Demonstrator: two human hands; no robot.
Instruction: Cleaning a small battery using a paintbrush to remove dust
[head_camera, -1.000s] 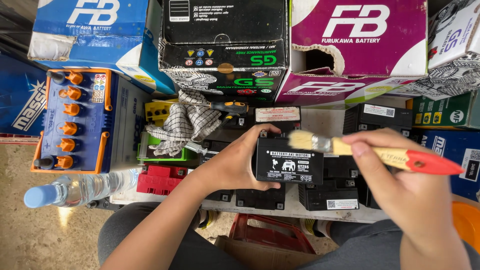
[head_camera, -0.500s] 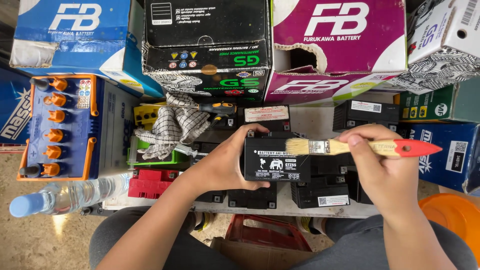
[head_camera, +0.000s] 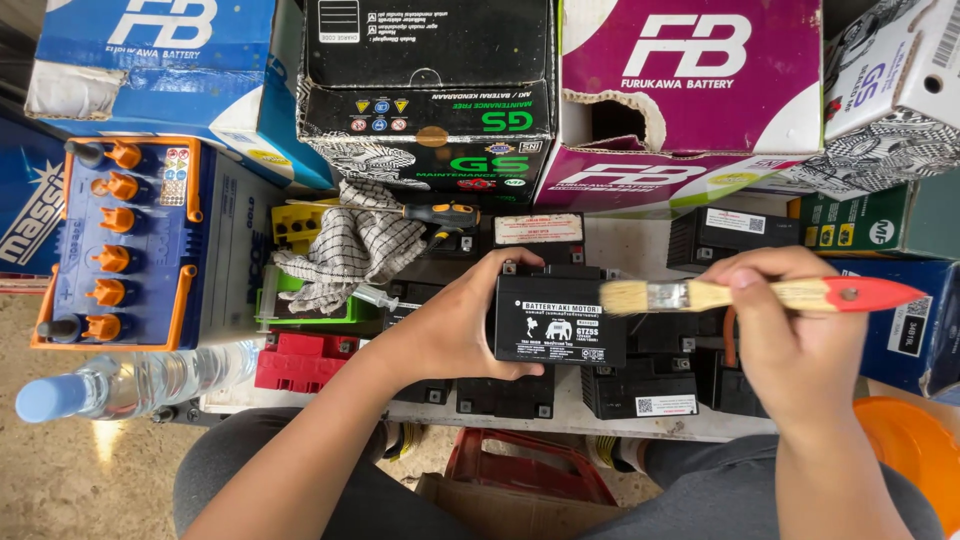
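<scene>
We hold a small black battery and a brush at frame centre.
Our left hand (head_camera: 455, 335) wraps its fingers around the black battery (head_camera: 558, 318); our right hand (head_camera: 790, 335) pinches the paintbrush (head_camera: 740, 295), bristles touching the battery's upper right edge, above 2 more batteries.

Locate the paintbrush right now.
Head view, right of centre: the paintbrush lies level in the right hand, bristles pointing left at the top right edge of the small black battery held by the left hand.
</scene>
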